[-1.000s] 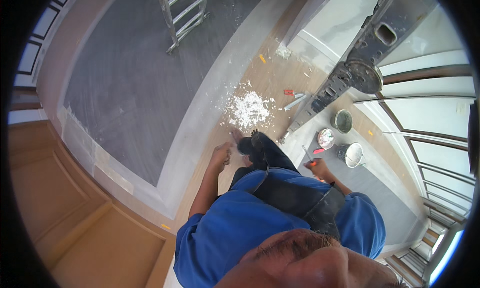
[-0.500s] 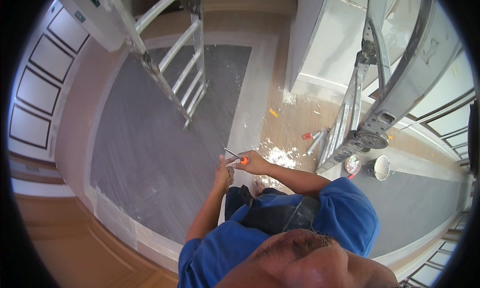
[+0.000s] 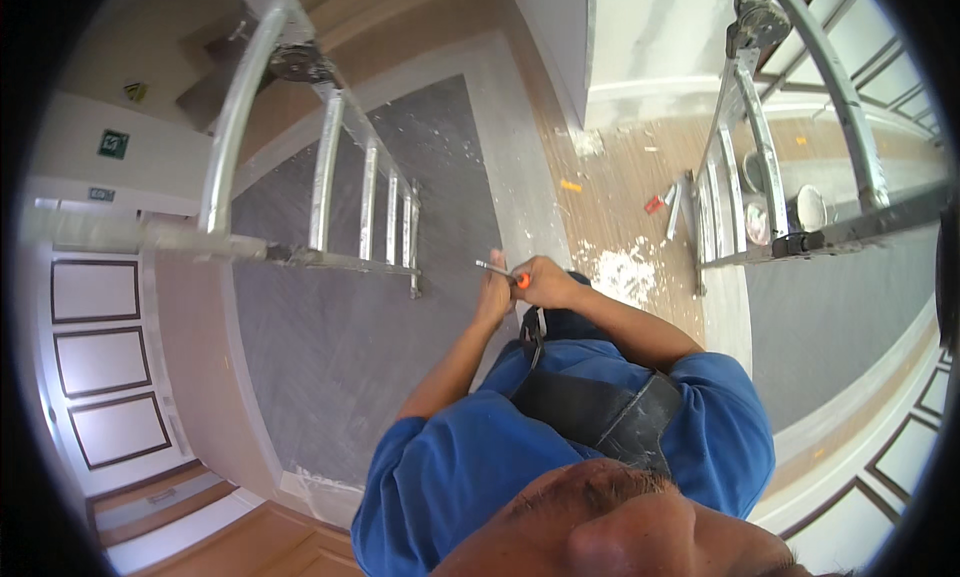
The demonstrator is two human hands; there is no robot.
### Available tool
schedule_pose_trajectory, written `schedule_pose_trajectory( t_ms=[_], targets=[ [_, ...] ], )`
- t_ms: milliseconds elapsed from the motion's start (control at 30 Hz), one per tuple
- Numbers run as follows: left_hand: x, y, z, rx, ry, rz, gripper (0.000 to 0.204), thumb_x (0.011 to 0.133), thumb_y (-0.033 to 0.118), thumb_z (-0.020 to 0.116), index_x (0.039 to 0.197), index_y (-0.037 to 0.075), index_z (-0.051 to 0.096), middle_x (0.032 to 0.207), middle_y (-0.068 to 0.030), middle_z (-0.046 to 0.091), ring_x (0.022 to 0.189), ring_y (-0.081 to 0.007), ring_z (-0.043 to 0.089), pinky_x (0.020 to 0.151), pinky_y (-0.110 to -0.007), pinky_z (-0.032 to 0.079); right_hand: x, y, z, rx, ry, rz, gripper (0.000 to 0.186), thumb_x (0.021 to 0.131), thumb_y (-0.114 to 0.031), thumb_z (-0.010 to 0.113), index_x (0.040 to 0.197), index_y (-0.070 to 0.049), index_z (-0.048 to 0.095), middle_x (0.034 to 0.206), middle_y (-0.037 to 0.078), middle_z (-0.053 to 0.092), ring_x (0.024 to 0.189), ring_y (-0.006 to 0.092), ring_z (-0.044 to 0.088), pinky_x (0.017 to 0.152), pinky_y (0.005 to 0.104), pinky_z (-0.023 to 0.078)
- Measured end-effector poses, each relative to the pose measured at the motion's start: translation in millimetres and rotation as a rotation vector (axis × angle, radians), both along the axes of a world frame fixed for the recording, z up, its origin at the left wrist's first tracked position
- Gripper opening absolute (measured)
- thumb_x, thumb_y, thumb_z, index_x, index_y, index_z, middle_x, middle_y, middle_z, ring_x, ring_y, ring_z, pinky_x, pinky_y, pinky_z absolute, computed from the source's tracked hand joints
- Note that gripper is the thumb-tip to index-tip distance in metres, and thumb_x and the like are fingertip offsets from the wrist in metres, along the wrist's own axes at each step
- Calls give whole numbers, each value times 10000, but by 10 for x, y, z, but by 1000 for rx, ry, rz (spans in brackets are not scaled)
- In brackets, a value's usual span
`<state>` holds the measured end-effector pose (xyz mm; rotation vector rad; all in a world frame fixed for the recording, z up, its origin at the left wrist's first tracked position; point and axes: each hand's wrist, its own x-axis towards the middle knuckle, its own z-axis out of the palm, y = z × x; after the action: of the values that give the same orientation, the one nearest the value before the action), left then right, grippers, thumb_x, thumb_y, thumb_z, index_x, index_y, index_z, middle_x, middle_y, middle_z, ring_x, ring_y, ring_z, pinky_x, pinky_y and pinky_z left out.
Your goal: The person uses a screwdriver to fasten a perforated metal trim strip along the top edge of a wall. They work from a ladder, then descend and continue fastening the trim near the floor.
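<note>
My right hand point(image 3: 547, 282) is closed around a screwdriver point(image 3: 491, 267) with an orange part on its handle and a slim metal shaft pointing left. Right beside it, my left hand point(image 3: 491, 299) has its fingers stretched out and lies behind the shaft; I cannot tell whether it touches the tool. Both hands are in front of my waist, above the edge of the grey floor covering point(image 3: 350, 347).
One metal ladder point(image 3: 330, 177) stands to the left, another ladder point(image 3: 745, 157) to the right. White debris point(image 3: 625, 272) is scattered on the wooden floor. Behind the right ladder are buckets point(image 3: 808, 209). A red-handled tool point(image 3: 655, 205) lies nearby.
The view has turned, so both ladders and the floor appear shifted. My left hand's fingers have straightened upward beside the screwdriver, which stays in my right hand.
</note>
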<state>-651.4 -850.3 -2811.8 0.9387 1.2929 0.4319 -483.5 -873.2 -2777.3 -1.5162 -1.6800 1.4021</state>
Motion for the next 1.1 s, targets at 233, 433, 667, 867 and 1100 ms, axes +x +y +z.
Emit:
schedule_pose_trajectory(
  t_ms=[233,433,667,867,1100],
  targets=[
    [1407,2467,-823,-155,29,-233,589,1044,569,434,1224,77,705,688,3,559,505,-80,449,424,-263,312,1164,1733,-893,-81,151,-483,336,861,-245,766,1119,-31,737,899,161,738,813,228,696,796,343,538],
    [3270,5112,-1907,411,110,-455,485,1033,449,535,957,15,737,677,-10,607,625,-144,580,586,-386,465,2974,3773,-1835,-406,229,-824,323,890,-241,770,1101,2,738,821,71,700,806,140,645,765,308,516],
    [5323,8221,-2823,682,428,-796,440,989,409,568,1001,1,733,929,-259,712,874,-405,700,797,-462,535,4915,6222,-2809,-210,98,-940,333,914,-245,764,1135,1,727,776,25,656,715,79,572,638,278,464],
    [6760,10115,-4405,927,513,-1067,487,952,484,612,1105,34,720,993,-220,725,970,-387,695,851,-483,530,6254,8007,-4430,72,44,-1170,346,917,-240,760,1154,9,716,867,58,704,793,113,626,720,287,505],
    [7913,11444,-7044,1264,433,-1376,559,964,573,561,1117,53,698,1011,-180,734,970,-361,697,849,-474,536,7310,9418,-7033,417,43,-1250,328,884,-217,788,1105,17,724,1029,138,749,928,186,699,836,330,537]
  ],
)
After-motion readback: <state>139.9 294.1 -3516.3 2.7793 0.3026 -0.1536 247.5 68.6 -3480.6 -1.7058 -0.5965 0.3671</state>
